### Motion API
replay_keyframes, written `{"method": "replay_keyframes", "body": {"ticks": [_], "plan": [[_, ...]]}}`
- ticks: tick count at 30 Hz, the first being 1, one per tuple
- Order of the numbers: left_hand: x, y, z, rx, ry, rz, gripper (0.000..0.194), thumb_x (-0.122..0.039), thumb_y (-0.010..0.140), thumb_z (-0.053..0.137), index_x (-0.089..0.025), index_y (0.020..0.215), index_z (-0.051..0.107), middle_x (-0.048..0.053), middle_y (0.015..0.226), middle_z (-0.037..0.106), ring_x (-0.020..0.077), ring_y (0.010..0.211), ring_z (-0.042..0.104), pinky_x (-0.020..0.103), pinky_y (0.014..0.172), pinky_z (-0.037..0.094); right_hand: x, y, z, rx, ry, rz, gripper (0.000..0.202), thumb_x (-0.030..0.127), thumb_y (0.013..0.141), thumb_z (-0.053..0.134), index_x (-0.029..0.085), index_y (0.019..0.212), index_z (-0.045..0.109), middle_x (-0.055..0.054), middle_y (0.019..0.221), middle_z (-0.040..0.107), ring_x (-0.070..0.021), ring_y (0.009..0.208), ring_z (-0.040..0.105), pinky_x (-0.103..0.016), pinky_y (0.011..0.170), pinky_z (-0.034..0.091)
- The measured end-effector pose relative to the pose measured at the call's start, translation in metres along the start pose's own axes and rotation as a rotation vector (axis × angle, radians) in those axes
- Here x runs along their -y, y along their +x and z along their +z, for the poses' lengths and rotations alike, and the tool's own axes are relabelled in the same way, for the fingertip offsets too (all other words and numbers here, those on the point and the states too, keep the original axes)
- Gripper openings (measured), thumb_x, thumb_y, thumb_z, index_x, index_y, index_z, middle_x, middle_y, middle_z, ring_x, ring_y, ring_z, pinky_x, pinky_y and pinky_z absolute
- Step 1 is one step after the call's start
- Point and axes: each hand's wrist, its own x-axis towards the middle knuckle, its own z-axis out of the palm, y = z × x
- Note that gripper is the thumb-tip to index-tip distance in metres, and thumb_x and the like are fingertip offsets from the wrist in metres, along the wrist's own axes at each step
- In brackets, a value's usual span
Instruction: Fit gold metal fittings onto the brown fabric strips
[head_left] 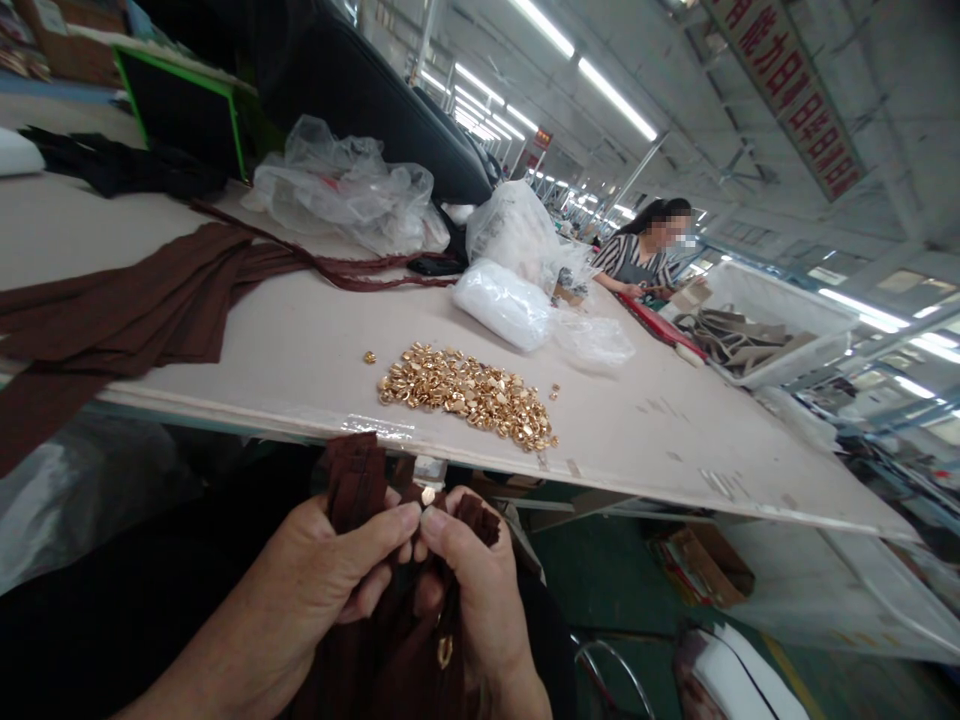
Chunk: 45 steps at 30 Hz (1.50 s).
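Brown fabric strips (356, 480) are bunched between my two hands, just below the table's front edge. My left hand (330, 565) is closed on the fabric, thumb pressed toward the middle. Closed on the same fabric, my right hand (480, 570) has its thumb tip close beside the left one. A small gold metal piece (428, 496) sits on the fabric right above the thumb tips. Another gold fitting (445, 651) dangles below my right hand. On the table just beyond lies a pile of small gold metal fittings (465, 395).
More brown strips (150, 295) hang over the table edge at left. Clear plastic bags (345, 190) and a white plastic packet (502, 303) lie behind the pile. Across the table (637, 440), a person (645, 250) works near a white bin (787, 300). A cardboard box (705, 563) is underneath.
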Motion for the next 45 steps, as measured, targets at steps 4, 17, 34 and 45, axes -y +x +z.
{"method": "replay_keyframes", "body": {"ticks": [4, 17, 34, 45], "plan": [[-0.002, 0.004, 0.000, -0.027, 0.067, 0.062, 0.041, -0.055, 0.064, 0.089, -0.019, 0.063, 0.069, -0.004, 0.048, 0.055, 0.0085, 0.043, 0.042, 0.019, 0.043, 0.036, -0.004, 0.000, 0.001, -0.011, 0.032, -0.050, 0.030, 0.035, 0.082, 0.081, 0.018, 0.067, 0.061, 0.002, 0.062, 0.063, -0.0092, 0.053, 0.052, -0.020, 0.051, 0.043], [-0.002, 0.004, -0.004, -0.039, 0.167, 0.056, 0.054, -0.072, 0.072, 0.075, -0.021, 0.062, 0.060, -0.007, 0.042, 0.044, 0.0087, 0.041, 0.032, 0.018, 0.039, 0.025, 0.028, 0.008, -0.006, -0.027, -0.400, -0.147, 0.031, 0.038, 0.083, 0.077, 0.018, 0.065, 0.061, 0.006, 0.055, 0.053, -0.0091, 0.051, 0.041, -0.022, 0.049, 0.036], [-0.022, 0.005, 0.016, -0.048, -0.033, -0.059, 0.037, -0.045, 0.054, 0.090, -0.019, 0.065, 0.067, -0.003, 0.050, 0.059, 0.0106, 0.043, 0.049, 0.019, 0.042, 0.029, 0.060, 0.032, 0.013, -0.063, -0.823, -0.484, 0.031, 0.039, 0.093, 0.063, 0.022, 0.070, 0.052, 0.006, 0.062, 0.048, -0.0119, 0.057, 0.045, -0.024, 0.054, 0.036], [0.007, 0.002, 0.001, 0.024, 0.022, 0.012, 0.040, -0.053, 0.065, 0.082, -0.022, 0.057, 0.058, -0.012, 0.034, 0.035, 0.0048, 0.034, 0.023, 0.020, 0.040, 0.015, 0.066, 0.024, -0.020, -0.125, -0.793, -0.282, 0.023, 0.040, 0.077, 0.079, 0.020, 0.083, 0.068, 0.004, 0.059, 0.063, -0.0143, 0.051, 0.055, -0.025, 0.051, 0.043]]}}
